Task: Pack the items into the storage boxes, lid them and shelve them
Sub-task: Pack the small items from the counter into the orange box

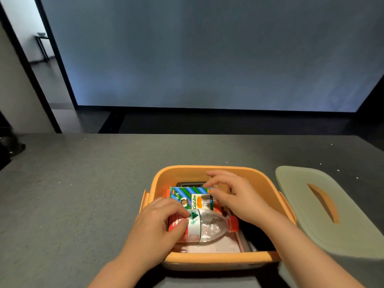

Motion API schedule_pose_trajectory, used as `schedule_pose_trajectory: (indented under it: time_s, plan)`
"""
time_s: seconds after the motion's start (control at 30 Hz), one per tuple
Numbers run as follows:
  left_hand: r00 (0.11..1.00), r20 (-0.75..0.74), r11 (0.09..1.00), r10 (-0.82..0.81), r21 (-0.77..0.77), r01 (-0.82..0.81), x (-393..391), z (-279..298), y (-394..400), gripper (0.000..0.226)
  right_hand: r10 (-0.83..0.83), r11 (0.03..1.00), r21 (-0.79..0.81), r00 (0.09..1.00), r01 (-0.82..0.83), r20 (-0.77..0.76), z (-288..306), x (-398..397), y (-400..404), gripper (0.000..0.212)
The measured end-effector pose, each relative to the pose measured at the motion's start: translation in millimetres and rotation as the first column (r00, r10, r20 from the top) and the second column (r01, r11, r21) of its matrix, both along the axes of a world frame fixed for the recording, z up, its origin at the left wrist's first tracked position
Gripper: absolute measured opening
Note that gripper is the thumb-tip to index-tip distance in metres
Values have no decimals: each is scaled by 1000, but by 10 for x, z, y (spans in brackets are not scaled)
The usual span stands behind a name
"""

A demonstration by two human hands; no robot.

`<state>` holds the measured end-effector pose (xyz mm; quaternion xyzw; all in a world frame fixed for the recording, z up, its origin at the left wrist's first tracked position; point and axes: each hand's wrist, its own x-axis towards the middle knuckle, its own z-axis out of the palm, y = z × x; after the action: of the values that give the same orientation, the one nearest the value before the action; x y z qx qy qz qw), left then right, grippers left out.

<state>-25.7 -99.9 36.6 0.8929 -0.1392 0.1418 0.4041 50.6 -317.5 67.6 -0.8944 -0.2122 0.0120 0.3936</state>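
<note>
An orange storage box stands open on the grey table, near the front edge. Inside lies a clear plastic bottle with a red cap and red-and-white label, on its side. My left hand grips the bottle's label end. Behind it a green-and-blue striped carton marked "Golden" stands tilted, and my right hand pinches its right edge. A dark flat item and a pink flat item lie underneath. The grey-green lid with an orange handle slot rests to the box's right.
The grey table stretches left and behind the box. Beyond its far edge is a large dark screen or wall. A dark object sits at the table's far left edge.
</note>
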Motion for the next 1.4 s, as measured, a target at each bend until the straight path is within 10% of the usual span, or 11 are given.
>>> schedule_pose_trajectory:
  time_s: [0.5, 0.97, 1.2, 1.4]
  plan:
    - [983, 24, 966, -184, 187, 176, 209, 187, -1051, 36, -637, 768, 130, 769, 627, 53, -182, -460, -1191, 21]
    - [974, -151, 946, -171, 252, 206, 279, 139, -1332, 49, -788, 597, -356, 610, 719, -88, -637, 70, -2360, 74]
    - [981, -160, 957, -109, 249, 147, 258, 147, -1335, 35, -865, 451, -435, 501, 780, 3, -817, 302, -2551, 71]
    - [995, -80, 967, -56, 243, 74, 213, 181, -1316, 30, -855, 490, -432, 513, 757, -72, -935, 308, -2744, 24]
